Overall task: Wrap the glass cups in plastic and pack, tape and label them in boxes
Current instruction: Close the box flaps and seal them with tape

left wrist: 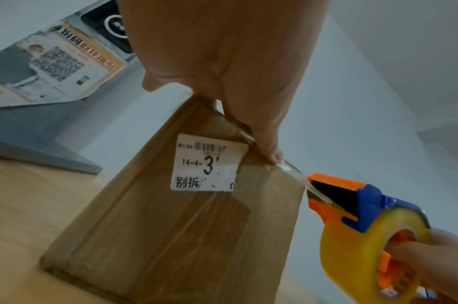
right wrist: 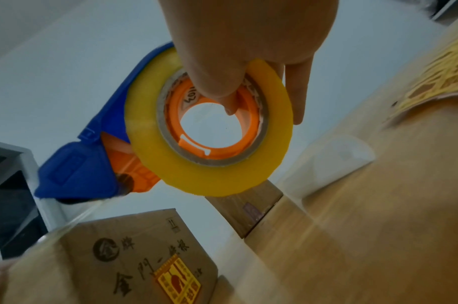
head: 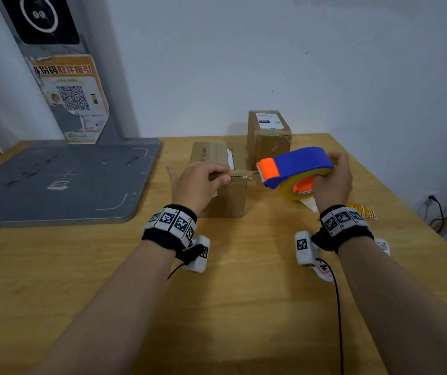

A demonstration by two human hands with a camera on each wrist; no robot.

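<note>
Desk (head: 244,307): pale wood, smooth, grain visible.

Near box (head: 227,196): brown cardboard, rectangular, standing on the desk at centre; top seam covered with clear glossy tape (head: 246,174). Left wrist view alone shows a white torn sticker (left wrist: 210,162) on the near face, with barcode and printed digits. Right wrist view alone shows printed characters and a red-and-yellow emblem (right wrist: 177,281) on the right face.

Far box (head: 268,136): brown cardboard, taller, standing just behind and to the right of the near box, taped shut, white label (head: 269,121) on top; label seen in head view only.

Left hand (head: 198,185): laid on top of the near box, fingers (head: 225,180) roughly straight, pressing the tape end down at the near top edge.

Tape dispenser (head: 295,166): blue plastic hood, orange cutter end, yellowish translucent roll on an orange core. Held clear of the desk, just right of the near box, cutter end at the box's top right corner, a strip of tape running from it to the box.

Right hand (head: 333,180): fingers curled round the roll; right wrist view shows a fingertip hooked inside the core.

Grey flat platform (head: 54,182): matte, rounded corners, on the desk at left, with an upright post carrying a paper poster (head: 73,98).

Yellow-and-red printed sheet (head: 363,211): flat on the desk at right, beside a pale translucent piece (right wrist: 326,162), material unclear.
</note>
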